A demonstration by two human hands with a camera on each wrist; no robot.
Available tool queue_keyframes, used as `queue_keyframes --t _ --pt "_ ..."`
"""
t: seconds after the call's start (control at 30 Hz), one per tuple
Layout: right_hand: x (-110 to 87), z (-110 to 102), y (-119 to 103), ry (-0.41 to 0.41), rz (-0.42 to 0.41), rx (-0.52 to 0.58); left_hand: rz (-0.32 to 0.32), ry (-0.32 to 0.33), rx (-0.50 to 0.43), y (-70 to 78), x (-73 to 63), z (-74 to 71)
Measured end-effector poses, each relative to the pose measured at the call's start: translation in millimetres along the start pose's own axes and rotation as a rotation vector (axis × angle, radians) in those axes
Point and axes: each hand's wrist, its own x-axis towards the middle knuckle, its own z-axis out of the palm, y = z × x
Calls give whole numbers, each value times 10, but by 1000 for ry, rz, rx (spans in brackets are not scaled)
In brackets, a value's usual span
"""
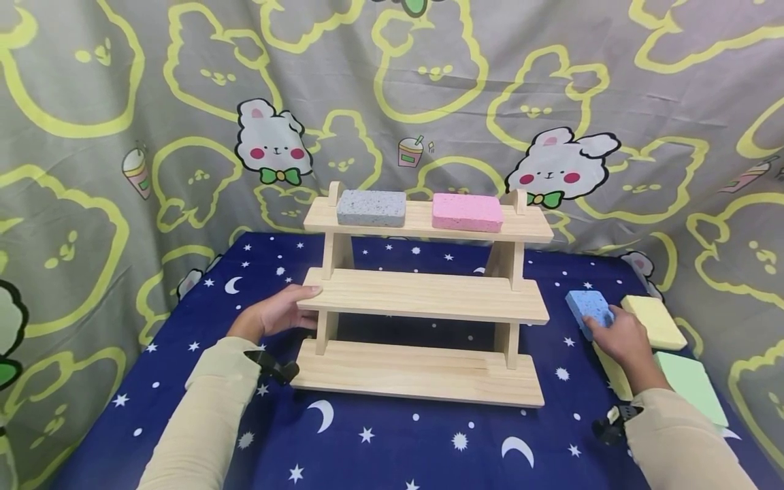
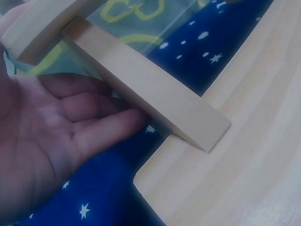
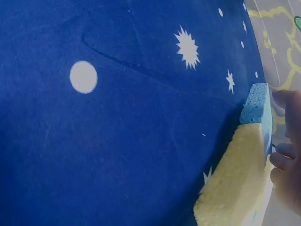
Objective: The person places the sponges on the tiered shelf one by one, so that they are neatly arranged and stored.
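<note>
A three-tier wooden display stand (image 1: 422,296) stands mid-table. My left hand (image 1: 280,312) holds the left end of its middle shelf, the thumb on top and the fingers beneath. In the left wrist view, the fingers of that left hand (image 2: 89,113) reach to a wooden upright (image 2: 150,89). My right hand (image 1: 625,340) is over a blue sponge (image 1: 584,306) on the right, thumb and fingers spread apart at its upper side. From the right wrist, the fingertips of the right hand (image 3: 287,141) show right at the edge of the blue sponge (image 3: 256,106).
A grey sponge (image 1: 371,208) and a pink sponge (image 1: 467,212) lie on the top shelf. Around my right hand are a pale yellow sponge (image 1: 655,321), a green sponge (image 1: 692,384) and another yellow sponge (image 1: 614,373). A patterned curtain (image 1: 367,82) hangs behind the blue cloth (image 1: 422,442).
</note>
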Motion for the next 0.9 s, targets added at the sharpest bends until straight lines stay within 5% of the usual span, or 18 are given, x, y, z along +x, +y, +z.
queue_keyframes --t 0.63,0.9 --pt "3 114 58 -4 114 -44 9 2 -5 -8 5 17" --pt "2 120 59 19 85 -39 15 5 -6 -10 4 14"
